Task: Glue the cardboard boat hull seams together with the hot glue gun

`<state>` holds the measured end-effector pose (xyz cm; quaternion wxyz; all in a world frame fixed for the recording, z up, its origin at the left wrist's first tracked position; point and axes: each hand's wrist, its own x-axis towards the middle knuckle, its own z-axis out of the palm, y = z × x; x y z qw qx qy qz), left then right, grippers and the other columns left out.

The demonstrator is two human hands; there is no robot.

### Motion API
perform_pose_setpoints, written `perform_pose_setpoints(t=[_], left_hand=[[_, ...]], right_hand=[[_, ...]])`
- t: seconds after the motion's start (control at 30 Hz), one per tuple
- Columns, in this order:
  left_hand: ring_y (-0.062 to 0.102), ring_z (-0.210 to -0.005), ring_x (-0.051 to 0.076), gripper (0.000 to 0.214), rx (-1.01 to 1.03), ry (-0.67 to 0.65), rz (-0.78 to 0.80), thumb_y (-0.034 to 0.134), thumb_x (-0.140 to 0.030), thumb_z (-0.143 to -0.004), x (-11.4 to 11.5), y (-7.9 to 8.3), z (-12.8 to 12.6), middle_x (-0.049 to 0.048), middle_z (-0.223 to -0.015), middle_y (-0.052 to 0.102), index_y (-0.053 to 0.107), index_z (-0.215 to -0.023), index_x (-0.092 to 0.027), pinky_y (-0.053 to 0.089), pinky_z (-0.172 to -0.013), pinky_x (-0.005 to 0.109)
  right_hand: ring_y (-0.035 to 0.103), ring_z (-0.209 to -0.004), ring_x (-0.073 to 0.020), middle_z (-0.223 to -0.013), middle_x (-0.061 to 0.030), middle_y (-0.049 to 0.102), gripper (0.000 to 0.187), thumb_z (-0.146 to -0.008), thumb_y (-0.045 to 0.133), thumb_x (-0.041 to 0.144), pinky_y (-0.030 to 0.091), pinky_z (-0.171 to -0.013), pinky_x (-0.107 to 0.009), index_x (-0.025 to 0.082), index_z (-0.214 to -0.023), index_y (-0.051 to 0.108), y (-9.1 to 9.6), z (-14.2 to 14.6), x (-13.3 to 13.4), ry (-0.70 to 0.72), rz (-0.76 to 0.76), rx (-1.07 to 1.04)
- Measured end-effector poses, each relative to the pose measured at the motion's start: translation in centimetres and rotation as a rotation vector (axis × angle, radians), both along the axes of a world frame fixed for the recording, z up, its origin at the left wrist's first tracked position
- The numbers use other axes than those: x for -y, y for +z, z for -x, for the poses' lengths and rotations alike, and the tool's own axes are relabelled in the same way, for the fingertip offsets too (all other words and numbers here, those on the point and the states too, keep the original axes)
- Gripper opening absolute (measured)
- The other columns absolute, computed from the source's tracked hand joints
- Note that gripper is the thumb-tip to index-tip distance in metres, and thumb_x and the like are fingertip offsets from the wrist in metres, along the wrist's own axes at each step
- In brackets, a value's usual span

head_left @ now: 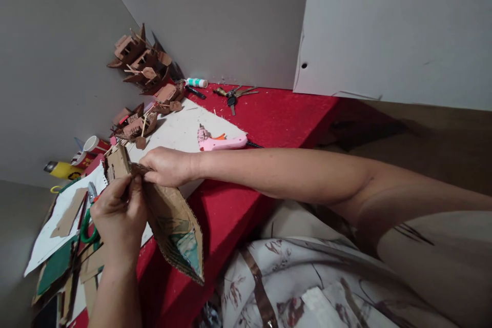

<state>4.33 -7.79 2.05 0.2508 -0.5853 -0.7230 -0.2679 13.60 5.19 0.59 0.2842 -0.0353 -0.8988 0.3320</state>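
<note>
A cardboard model boat (171, 205) is held between both hands, its pointed end with a green patch tilted down toward my lap. My left hand (121, 210) pinches the boat's near side close to the middle. Across from it, my right hand (165, 166) is closed on the boat's edge, its fingertips partly hidden. A small box-like cardboard cabin (118, 161) rises at the boat's far end. Just beyond my right forearm lies a pink glue gun (225, 142) with an orange trigger.
Finished brown model boats (146, 61) stand against the wall. Keys (232, 98) and a glue stick tube (197, 82) lie on the red table (277, 118). Green-handled scissors (89, 230), cardboard scraps (71, 212), paper cups (96, 144) and a yellow bottle (63, 169) crowd the left.
</note>
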Motion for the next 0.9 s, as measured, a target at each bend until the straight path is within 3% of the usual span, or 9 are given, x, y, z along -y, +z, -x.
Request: perform_pose_setpoints(t=[0.23, 0.4, 0.5, 0.6, 0.77, 0.9], left_hand=[[0.059, -0.06, 0.015, 0.029, 0.193, 0.055, -0.004, 0.06, -0.035, -0.082, -0.5, -0.3, 0.1, 0.0051, -0.068, 0.067, 0.072, -0.091, -0.011, 0.045, -0.06, 0.025], [0.051, -0.048, 0.011, 0.038, 0.387, 0.052, -0.034, 0.061, -0.041, -0.08, -0.3, -0.1, -0.1, -0.0009, -0.06, 0.062, 0.07, -0.108, -0.016, 0.04, -0.047, 0.022], [0.044, -0.045, 0.009, 0.03, 0.372, 0.034, -0.035, 0.061, -0.04, -0.08, 0.0, 0.2, 0.3, -0.0038, -0.051, 0.054, 0.072, -0.096, -0.016, 0.036, -0.046, 0.021], [0.046, -0.047, 0.009, 0.023, 0.344, 0.001, -0.006, 0.063, -0.038, -0.079, 0.4, 0.5, 0.8, -0.0037, -0.054, 0.056, 0.071, -0.086, -0.017, 0.037, -0.047, 0.021], [0.06, -0.063, 0.014, 0.019, 0.278, -0.023, 0.012, 0.065, -0.036, -0.079, 0.7, 0.7, 1.2, 0.0004, -0.072, 0.068, 0.07, -0.085, -0.019, 0.046, -0.063, 0.025], [0.06, -0.062, 0.014, 0.018, 0.164, -0.038, -0.016, 0.063, -0.034, -0.081, 0.6, 0.5, 1.0, 0.0007, -0.071, 0.067, 0.07, -0.087, -0.018, 0.046, -0.061, 0.025]], right_hand=[[0.049, -0.063, -0.0119, -0.064, -0.0003, 0.057, 0.018, -0.079, 0.05, 0.005, 0.035, -0.059, -0.021, 0.013, -0.063, 0.053, -0.5, 0.5, -0.2, 0.052, 0.102, -0.022], [0.049, -0.064, -0.0113, -0.063, 0.0011, 0.055, 0.017, -0.076, 0.052, 0.003, 0.034, -0.059, -0.021, 0.013, -0.063, 0.052, -0.5, 0.4, -0.2, 0.075, 0.177, -0.054], [0.048, -0.063, -0.0108, -0.061, 0.0019, 0.053, 0.017, -0.077, 0.052, 0.003, 0.034, -0.058, -0.021, 0.013, -0.063, 0.052, -0.3, 0.3, -0.2, 0.073, 0.18, -0.028], [0.047, -0.063, -0.0107, -0.063, 0.0018, 0.052, 0.016, -0.079, 0.052, 0.004, 0.034, -0.059, -0.021, 0.013, -0.065, 0.052, -0.2, 0.2, -0.2, 0.076, 0.169, -0.004], [0.049, -0.065, -0.0118, -0.066, 0.0004, 0.055, 0.016, -0.08, 0.051, 0.005, 0.036, -0.063, -0.022, 0.013, -0.066, 0.054, -0.3, 0.2, -0.3, 0.062, 0.112, -0.013], [0.048, -0.065, -0.0121, -0.066, -0.0002, 0.056, 0.015, -0.079, 0.052, 0.005, 0.035, -0.063, -0.022, 0.013, -0.066, 0.055, -0.3, 0.2, -0.3, 0.054, 0.101, -0.032]])
